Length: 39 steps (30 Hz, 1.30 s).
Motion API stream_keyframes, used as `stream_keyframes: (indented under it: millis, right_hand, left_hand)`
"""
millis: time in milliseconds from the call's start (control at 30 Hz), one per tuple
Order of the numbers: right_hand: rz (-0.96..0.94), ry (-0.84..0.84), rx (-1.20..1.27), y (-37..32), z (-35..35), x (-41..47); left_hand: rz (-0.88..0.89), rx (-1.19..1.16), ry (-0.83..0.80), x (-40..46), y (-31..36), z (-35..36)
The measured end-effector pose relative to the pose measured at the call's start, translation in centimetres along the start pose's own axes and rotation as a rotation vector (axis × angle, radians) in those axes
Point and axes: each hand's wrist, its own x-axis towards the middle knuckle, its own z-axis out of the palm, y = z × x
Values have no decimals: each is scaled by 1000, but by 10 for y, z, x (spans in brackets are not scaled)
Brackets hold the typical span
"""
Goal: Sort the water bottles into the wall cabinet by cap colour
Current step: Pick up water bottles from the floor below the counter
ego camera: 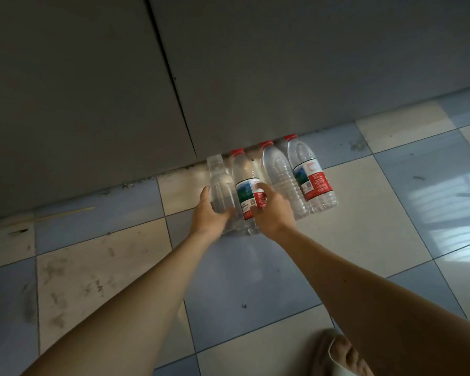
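**Both hands on bottles**

Your left hand is curling round a clear-capped bottle — smooth, label-free. Your right hand is gripping the red-capped labelled bottle touching it; two ribbed red-capped bottles are standing just right, on glossy tiles.

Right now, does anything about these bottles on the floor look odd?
Yes. The leftmost bottle, held by the left hand, has a clear or whitish cap and no label, while the other three have red caps. The third bottle also lacks a label. Nothing looks spilled.
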Motion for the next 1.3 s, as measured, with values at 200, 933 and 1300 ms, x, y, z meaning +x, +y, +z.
stream_keyframes:
  millis: [200, 933, 1300]
  right_hand:
    - [71, -199, 53, 6, 12, -27]
    - [52, -152, 383, -36, 75, 43]
    - [-265, 8, 424, -77, 22, -2]
  left_hand:
    - [-169, 203, -271, -13, -16, -35]
    - [-84, -53, 65, 34, -41, -64]
    - [267, -126, 128, -9, 3, -111]
